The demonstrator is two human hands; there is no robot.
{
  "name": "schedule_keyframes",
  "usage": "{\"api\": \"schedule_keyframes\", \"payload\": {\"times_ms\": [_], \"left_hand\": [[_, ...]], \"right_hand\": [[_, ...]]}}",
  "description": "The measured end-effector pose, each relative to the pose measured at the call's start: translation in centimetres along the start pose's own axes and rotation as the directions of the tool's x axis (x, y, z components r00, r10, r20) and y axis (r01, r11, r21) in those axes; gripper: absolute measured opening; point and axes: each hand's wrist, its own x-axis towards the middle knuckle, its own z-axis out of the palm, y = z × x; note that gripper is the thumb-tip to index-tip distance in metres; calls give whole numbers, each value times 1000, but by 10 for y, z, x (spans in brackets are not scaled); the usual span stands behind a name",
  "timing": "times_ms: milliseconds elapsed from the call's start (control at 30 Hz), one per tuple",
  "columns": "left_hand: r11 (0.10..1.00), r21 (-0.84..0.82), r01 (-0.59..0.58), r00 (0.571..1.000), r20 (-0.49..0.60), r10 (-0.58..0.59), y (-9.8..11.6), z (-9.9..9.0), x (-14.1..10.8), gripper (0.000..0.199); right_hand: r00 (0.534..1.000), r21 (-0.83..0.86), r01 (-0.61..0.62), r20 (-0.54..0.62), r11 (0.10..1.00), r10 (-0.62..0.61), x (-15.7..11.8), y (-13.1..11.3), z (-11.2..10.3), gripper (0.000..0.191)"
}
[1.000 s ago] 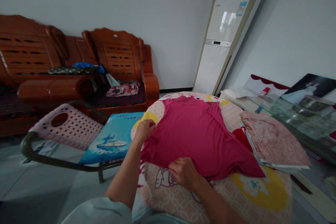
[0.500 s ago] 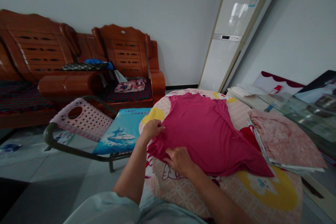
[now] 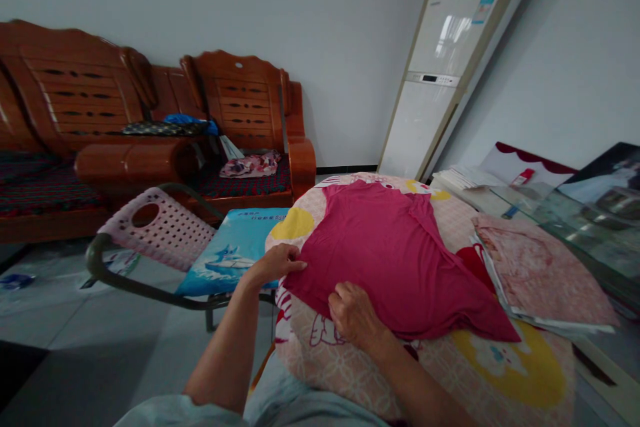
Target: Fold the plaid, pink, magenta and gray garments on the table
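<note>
A deep pink shirt (image 3: 380,253) lies spread on a round table covered by a patterned cloth (image 3: 530,373). At its left edge, my left hand (image 3: 277,264) pinches the fabric between thumb and fingers. My right hand (image 3: 353,315) rests on the near edge of the shirt with its fingers curled around the cloth; its fingertips are partly hidden. The left part of the shirt lies fairly flat, while folds run along its right side toward a pointed near-right corner.
Right of the shirt sits a folded pale pink cloth pile (image 3: 545,267), beside a glass shelf (image 3: 565,213). A woven chair (image 3: 160,227) with a blue cushion (image 3: 235,250) stands against the table's left. Wooden sofas (image 3: 240,100) and a tall air conditioner (image 3: 425,100) are behind.
My left hand has moved left and slightly down, drawing out the bunched left edge of the shirt, which now lies smoother. My right hand has shifted slightly right.
</note>
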Motion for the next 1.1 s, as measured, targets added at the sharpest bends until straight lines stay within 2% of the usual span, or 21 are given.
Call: {"api": "schedule_keyframes", "payload": {"times_ms": [67,167,333,400,467,533,600,633,767,867,967,1100], "left_hand": [[993,-119,-9,1000,20,11,0,0,0,29],[976,-204,81,992,116,-59,-3,-1,-4,27],[968,-87,237,953,212,-214,-8,-8,-16,34],[973,-18,232,950,220,-222,-8,-10,-17,35],[980,76,183,970,149,-192,-4,-12,-12,31],[972,193,133,991,-22,-132,2,-12,3,25],[949,292,123,979,-190,-69,11,-9,26,24],[938,324,120,974,-221,-49,15,-7,40,26],[911,333,241,952,-265,-155,29,2,98,27],[905,318,282,933,-310,-182,32,7,130,31],[905,300,301,918,-348,-190,30,10,151,32],[905,259,339,900,-371,-230,30,17,167,35]], "right_hand": [[1000,15,-11,-13,1000,12,2,0,1,16],[1000,67,-11,-11,998,12,5,1,1,14],[995,153,71,53,986,-79,5,-2,1,10],[992,168,87,73,982,-100,4,-4,2,9],[990,173,90,89,981,-107,4,-6,3,9],[990,163,83,95,983,-100,4,-8,2,10],[992,142,83,88,986,-96,4,-9,-1,9],[992,130,88,81,988,-99,5,-10,-3,9],[989,107,120,76,987,-129,5,-14,-9,10],[983,120,138,106,983,-151,2,-18,-8,9],[976,147,147,137,978,-168,-2,-20,-2,10],[975,164,152,138,975,-175,-3,-22,3,13]]}}
